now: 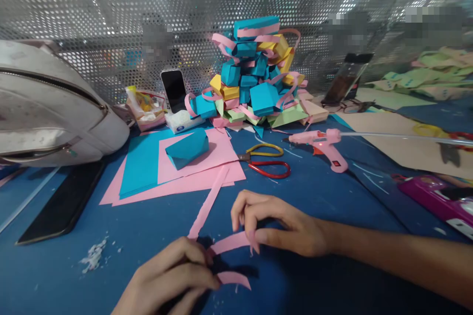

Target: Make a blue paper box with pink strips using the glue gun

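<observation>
Pink paper strip (229,243), between the left hand (172,275), whose closed fingers grip it, and the right hand (286,229), whose fingers pinch its end, over the blue worktop (148,229); scissors (244,157) lie beyond.

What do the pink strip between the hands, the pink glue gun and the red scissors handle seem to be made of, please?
Pink strip: probably matte paper, being thin, softly curved and without shine.
Pink glue gun: likely smooth hard plastic, given its rounded, moulded-looking body.
Red scissors handle: glossy, perhaps plastic or coated metal; highlights show, but any core is hidden.
</observation>
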Motion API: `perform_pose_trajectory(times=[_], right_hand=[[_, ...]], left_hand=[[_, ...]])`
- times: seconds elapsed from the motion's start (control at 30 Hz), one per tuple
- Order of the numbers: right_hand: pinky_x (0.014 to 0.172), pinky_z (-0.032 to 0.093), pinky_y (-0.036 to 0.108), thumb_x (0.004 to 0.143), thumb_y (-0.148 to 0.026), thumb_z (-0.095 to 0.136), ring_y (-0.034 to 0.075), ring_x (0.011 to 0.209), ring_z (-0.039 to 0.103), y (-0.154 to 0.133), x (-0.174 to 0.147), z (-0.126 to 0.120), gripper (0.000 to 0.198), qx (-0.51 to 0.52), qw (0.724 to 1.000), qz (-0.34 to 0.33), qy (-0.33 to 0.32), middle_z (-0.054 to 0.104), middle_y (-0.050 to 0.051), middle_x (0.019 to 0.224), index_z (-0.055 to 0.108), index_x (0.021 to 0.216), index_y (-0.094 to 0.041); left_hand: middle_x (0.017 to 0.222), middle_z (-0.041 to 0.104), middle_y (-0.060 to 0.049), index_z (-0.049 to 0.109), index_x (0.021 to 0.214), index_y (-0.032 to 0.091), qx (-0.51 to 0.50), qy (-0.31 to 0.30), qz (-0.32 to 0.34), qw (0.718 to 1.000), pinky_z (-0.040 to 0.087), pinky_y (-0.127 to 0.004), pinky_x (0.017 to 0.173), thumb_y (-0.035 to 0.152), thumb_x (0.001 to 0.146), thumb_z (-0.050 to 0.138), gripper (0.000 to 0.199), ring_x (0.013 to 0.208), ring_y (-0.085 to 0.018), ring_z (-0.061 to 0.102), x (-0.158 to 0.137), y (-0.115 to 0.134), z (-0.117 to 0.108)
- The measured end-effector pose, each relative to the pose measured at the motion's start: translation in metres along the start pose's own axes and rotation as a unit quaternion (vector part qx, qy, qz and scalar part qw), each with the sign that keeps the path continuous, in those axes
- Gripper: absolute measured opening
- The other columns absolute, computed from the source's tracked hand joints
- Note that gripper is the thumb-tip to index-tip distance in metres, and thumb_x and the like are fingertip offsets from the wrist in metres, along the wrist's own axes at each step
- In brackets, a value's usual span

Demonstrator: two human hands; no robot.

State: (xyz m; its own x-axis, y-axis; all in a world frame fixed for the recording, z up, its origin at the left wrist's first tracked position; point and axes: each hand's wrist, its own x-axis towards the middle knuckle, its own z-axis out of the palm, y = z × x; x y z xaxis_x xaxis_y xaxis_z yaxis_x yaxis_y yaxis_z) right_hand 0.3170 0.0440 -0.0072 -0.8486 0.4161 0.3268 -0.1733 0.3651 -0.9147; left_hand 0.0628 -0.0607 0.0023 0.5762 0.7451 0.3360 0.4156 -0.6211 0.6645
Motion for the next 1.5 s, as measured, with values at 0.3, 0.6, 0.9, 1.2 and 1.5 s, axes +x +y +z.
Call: perform_pose_trajectory(times=[0.3, 0.6, 0.9, 1.2, 1.5], right_hand=[[0.085, 0.04, 0.035, 0.093, -0.019, 0.057, 0.017, 0.082, 0.055, 0.0, -0.001, 0.005, 0.017, -0.098, 0.995, 0.005, -0.012, 0.064, 0.002, 0.067, 0.065, 0.078, -0.016], [0.084, 0.043, 0.034, 0.094, -0.017, 0.056, 0.016, 0.08, 0.059, -0.001, 0.003, 0.006, 0.016, -0.086, 0.996, 0.009, -0.022, 0.074, 0.005, 0.074, 0.069, 0.085, -0.015], [0.085, 0.048, 0.032, 0.099, -0.021, 0.05, 0.017, 0.093, 0.061, 0.003, 0.001, 0.008, 0.022, -0.034, 0.999, 0.004, 0.015, 0.068, 0.007, 0.093, 0.068, 0.086, -0.016], [0.083, 0.043, 0.035, 0.095, -0.046, 0.06, 0.017, 0.082, 0.054, -0.011, 0.002, 0.022, 0.032, 0.267, 0.962, 0.049, 0.039, 0.055, 0.003, 0.082, 0.055, 0.082, -0.017], [0.069, 0.038, 0.029, 0.091, -0.039, 0.064, 0.013, 0.07, 0.048, -0.015, 0.0, 0.019, 0.028, 0.273, 0.958, 0.078, 0.046, 0.053, 0.002, 0.075, 0.057, 0.078, -0.015]], left_hand=[[0.089, 0.067, 0.001, 0.061, 0.097, 0.022, 0.127, 0.019, 0.015, 0.992, 0.048, -0.031, 0.089, 0.007, 0.092, 0.058, 0.016, 0.089, -0.016, 0.063, 0.001, -0.008, -0.001], [0.113, 0.067, -0.002, 0.057, 0.123, 0.024, 0.171, 0.038, -0.013, 0.984, 0.041, -0.029, 0.104, 0.017, 0.098, 0.05, 0.027, 0.106, -0.015, 0.061, -0.006, 0.004, 0.002], [0.122, 0.071, 0.0, 0.054, 0.133, 0.019, 0.272, 0.018, 0.079, 0.959, 0.027, -0.024, 0.118, 0.016, 0.105, 0.036, 0.034, 0.119, -0.008, 0.061, -0.008, -0.001, 0.004], [0.129, 0.067, -0.013, 0.015, 0.157, 0.009, 0.34, -0.011, 0.119, 0.933, 0.055, -0.028, 0.097, 0.025, 0.106, 0.033, 0.056, 0.115, -0.02, 0.067, -0.002, 0.001, 0.008], [0.13, 0.067, -0.013, 0.049, 0.137, 0.009, 0.343, 0.025, 0.09, 0.935, 0.053, -0.021, 0.095, 0.018, 0.105, 0.031, 0.038, 0.117, -0.015, 0.065, -0.007, -0.001, 0.011]])
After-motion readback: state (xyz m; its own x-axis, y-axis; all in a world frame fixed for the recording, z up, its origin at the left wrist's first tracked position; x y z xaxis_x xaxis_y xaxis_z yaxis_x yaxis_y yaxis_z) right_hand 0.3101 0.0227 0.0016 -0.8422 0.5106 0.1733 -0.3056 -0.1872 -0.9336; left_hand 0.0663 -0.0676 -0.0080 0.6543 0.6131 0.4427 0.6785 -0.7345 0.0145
